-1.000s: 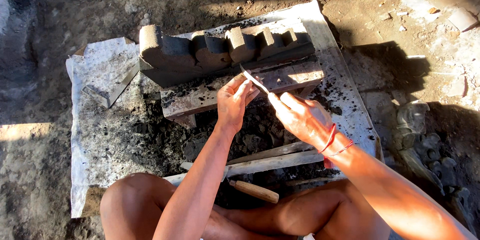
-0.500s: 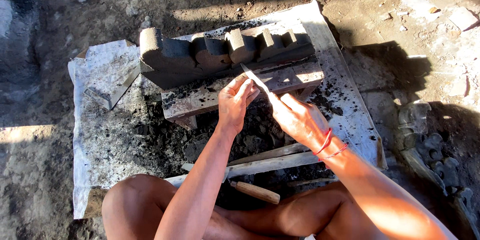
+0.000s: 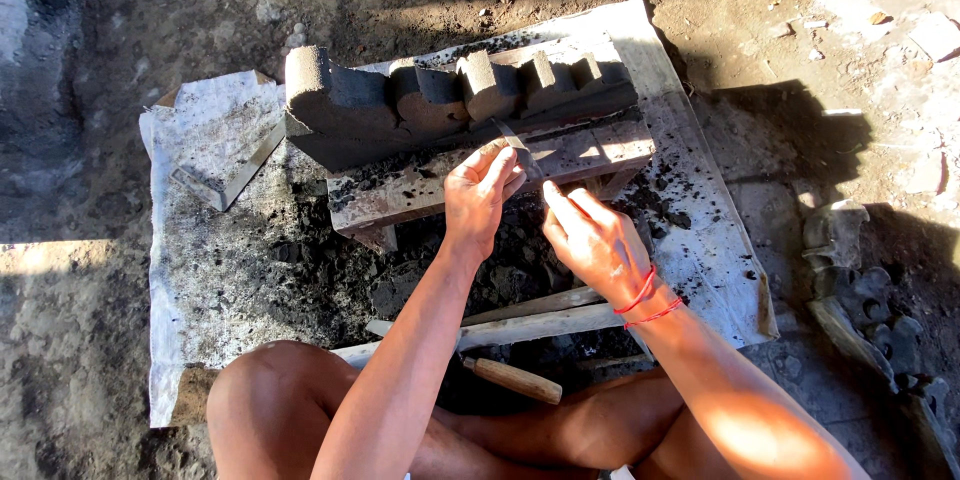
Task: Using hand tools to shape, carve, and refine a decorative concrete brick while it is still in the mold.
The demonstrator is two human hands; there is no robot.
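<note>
The person sits on the ground with both hands closed around a thin metal blade point(image 3: 520, 152), the left hand point(image 3: 480, 195) pinching it near the tip and the right hand point(image 3: 592, 240) gripping lower down. The blade's tip touches a dark carved stone block point(image 3: 440, 100) lying on a wooden plank point(image 3: 600, 155) over a white sheet point(image 3: 210, 240). A wooden-handled tool point(image 3: 515, 380) rests by the legs.

Hard low sunlight is thrown from the right; the right forearm point(image 3: 740, 420) is overexposed. Deep shadow is cast across the ground point(image 3: 70, 140) at left. Focus is held sharp.
</note>
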